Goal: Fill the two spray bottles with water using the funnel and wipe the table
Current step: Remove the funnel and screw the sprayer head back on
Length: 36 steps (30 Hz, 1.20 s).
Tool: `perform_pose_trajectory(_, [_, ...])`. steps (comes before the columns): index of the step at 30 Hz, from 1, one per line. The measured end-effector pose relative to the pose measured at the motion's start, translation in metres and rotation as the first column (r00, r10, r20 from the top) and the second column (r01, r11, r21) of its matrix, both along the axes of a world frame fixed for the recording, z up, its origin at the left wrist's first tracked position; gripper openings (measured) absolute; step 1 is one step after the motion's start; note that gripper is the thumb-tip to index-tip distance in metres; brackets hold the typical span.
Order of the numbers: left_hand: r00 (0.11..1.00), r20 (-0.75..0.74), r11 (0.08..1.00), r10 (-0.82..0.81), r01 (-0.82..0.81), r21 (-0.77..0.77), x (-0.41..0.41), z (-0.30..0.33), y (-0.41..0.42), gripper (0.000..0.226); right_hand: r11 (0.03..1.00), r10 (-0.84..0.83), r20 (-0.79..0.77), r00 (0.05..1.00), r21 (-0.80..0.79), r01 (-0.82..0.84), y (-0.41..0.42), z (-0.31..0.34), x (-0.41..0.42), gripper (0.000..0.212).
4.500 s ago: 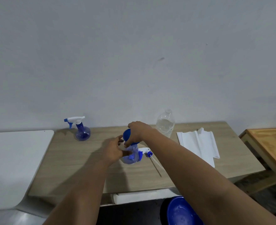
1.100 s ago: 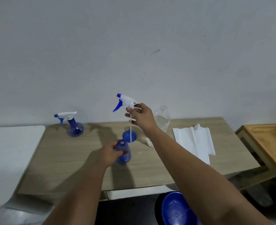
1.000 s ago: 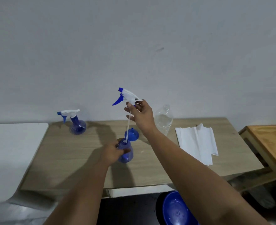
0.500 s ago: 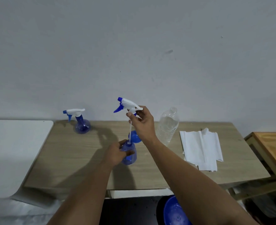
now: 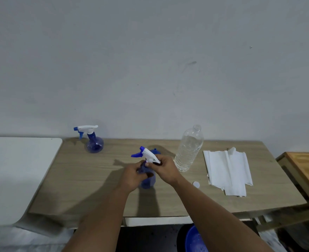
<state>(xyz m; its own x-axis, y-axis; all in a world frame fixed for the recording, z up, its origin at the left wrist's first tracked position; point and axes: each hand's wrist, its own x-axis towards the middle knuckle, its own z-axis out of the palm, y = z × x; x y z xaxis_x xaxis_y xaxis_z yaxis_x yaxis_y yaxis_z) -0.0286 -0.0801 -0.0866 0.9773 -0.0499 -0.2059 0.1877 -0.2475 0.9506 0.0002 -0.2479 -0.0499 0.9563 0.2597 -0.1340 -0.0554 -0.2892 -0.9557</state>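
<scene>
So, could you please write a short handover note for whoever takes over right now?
Left hand grips the round blue spray bottle at table centre; right hand holds its white trigger head on the neck. Blue funnel sits behind. Second blue spray bottle stands capped, back left. Clear plastic water bottle is open. White paper towels lie right. Left: tighten the head, wipe.

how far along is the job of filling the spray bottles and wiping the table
Looks done: far bottle stands capped. In hand: left hand grips the near bottle, right hand seats its sprayer; its fill level is unclear. Left: wiping, since the paper towels lie untouched.
</scene>
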Motion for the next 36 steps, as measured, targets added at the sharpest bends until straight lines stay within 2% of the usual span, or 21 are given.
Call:
perform_pose_trajectory(3, [1.000,-0.021,0.999,0.016,-0.016,0.033,0.002,-0.004,0.002,0.051,0.994,0.055,0.014,0.998,-0.093,-0.053,-0.001,0.001,0.004,0.018])
perform_pose_trajectory(7, [0.999,-0.031,0.998,0.006,-0.004,0.065,0.002,0.000,0.002,0.035,0.964,0.113,-0.004,0.994,-0.243,-0.111,0.000,0.009,0.013,0.018])
perform_pose_trajectory(9, [0.999,-0.036,0.998,-0.001,0.003,0.056,0.002,0.000,0.001,0.029,0.943,0.145,0.026,0.989,-0.305,-0.131,0.000,0.013,0.017,0.025])
perform_pose_trajectory(12, [1.000,-0.024,0.998,-0.007,0.008,0.068,0.001,0.004,-0.002,0.029,0.922,0.100,0.111,0.989,-0.384,-0.050,0.003,0.015,0.015,0.035])
perform_pose_trajectory(14, [1.000,-0.008,0.996,-0.018,0.018,0.085,0.000,0.003,-0.002,0.033,0.931,0.067,0.130,0.989,-0.364,-0.016,0.003,0.010,0.008,0.032])
perform_pose_trajectory(18, [1.000,-0.016,0.993,-0.019,0.021,0.117,0.001,-0.002,0.002,0.036,0.982,0.079,0.117,0.990,-0.181,-0.057,-0.005,-0.009,-0.007,0.031])
perform_pose_trajectory(21, [1.000,0.000,0.994,0.010,-0.010,0.113,0.002,-0.004,0.002,0.049,0.995,-0.037,0.088,0.995,-0.088,0.045,-0.001,-0.011,-0.010,0.026])
perform_pose_trajectory(23, [1.000,0.003,0.993,0.009,-0.010,0.119,0.002,-0.003,0.001,0.053,0.995,-0.077,0.082,0.994,-0.061,0.083,0.002,-0.011,-0.009,0.033])
perform_pose_trajectory(25, [1.000,-0.011,0.994,0.002,0.000,0.114,0.001,-0.001,0.000,0.049,0.998,-0.046,0.088,0.995,-0.027,0.049,0.001,-0.011,-0.008,0.040])
perform_pose_trajectory(29, [0.999,-0.040,0.995,0.019,-0.015,0.096,0.001,-0.003,-0.001,0.040,1.000,-0.019,0.064,0.998,-0.017,0.020,-0.004,-0.012,-0.006,0.026])
perform_pose_trajectory(31, [0.999,-0.038,0.995,0.026,-0.023,0.095,0.000,-0.001,-0.002,0.043,0.998,-0.060,0.034,0.998,0.016,0.060,-0.005,-0.013,-0.006,0.036])
perform_pose_trajectory(33, [0.999,-0.030,0.997,0.023,-0.021,0.079,-0.001,0.002,-0.004,0.040,0.999,-0.035,0.028,0.999,0.039,0.034,-0.008,-0.012,-0.006,0.044])
perform_pose_trajectory(36, [0.999,-0.037,0.995,0.021,-0.017,0.099,0.000,-0.003,-0.002,0.046,0.999,0.026,0.032,0.999,0.024,-0.026,-0.011,-0.014,-0.003,0.038])
